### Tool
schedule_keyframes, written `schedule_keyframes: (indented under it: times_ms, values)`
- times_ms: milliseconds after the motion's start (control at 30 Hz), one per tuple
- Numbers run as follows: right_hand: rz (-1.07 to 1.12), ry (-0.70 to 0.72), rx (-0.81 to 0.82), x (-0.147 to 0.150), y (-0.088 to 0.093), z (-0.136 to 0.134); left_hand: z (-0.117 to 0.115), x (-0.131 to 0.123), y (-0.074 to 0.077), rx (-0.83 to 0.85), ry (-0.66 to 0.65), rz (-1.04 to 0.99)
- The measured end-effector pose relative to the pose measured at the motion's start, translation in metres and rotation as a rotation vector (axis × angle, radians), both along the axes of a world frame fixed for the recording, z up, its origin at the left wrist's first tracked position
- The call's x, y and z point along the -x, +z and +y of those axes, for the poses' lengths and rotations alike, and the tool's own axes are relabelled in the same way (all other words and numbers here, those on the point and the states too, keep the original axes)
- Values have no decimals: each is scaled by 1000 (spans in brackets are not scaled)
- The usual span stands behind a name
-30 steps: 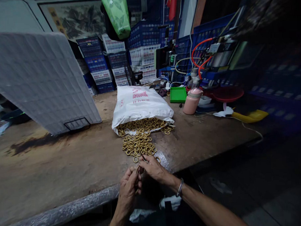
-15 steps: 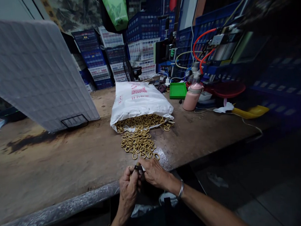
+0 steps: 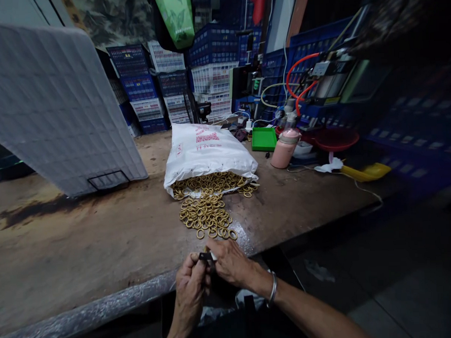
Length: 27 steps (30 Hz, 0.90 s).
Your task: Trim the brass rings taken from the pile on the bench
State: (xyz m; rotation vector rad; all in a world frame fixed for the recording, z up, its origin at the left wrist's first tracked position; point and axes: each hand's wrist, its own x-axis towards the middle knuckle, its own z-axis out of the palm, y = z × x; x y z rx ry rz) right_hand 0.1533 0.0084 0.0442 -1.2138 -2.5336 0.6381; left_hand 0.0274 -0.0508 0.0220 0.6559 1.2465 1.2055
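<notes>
Just off the table's front edge, my left hand [image 3: 189,287] pinches a small flat black piece [image 3: 204,256] between thumb and fingers. My right hand [image 3: 234,263], with a silver bangle at its wrist, is closed against the piece's other side. A brass-coloured bit at the right fingertips looks like the edge of a ring, mostly hidden by the fingers. A small white patch by the black piece cannot be made out. Right beyond my hands lies a heap of brass rings [image 3: 207,214], spilling from the mouth of a white woven sack [image 3: 210,152] with red print.
A large pale padded panel [image 3: 60,110] stands on the left of the wooden table [image 3: 102,242]. At right are a green tray [image 3: 264,139], a pink bottle [image 3: 284,149], a red dish [image 3: 337,139] and a yellow scoop [image 3: 368,172]. Stacked crates [image 3: 135,68] rise behind.
The black piece has turned from slanted to nearly level and shows more clearly between my fingers. Both hands stay together, and the view has shifted slightly.
</notes>
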Motion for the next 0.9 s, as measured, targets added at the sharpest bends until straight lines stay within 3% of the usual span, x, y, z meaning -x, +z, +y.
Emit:
schedule_keyframes:
  times_ms: [433,900]
  values:
    - [-119,-20,-29,8,-11,-5,-2,3,-4,5,32,24]
    - [-102,-45,-66,11,-4,-11,-5,4,-2,-29,26,34]
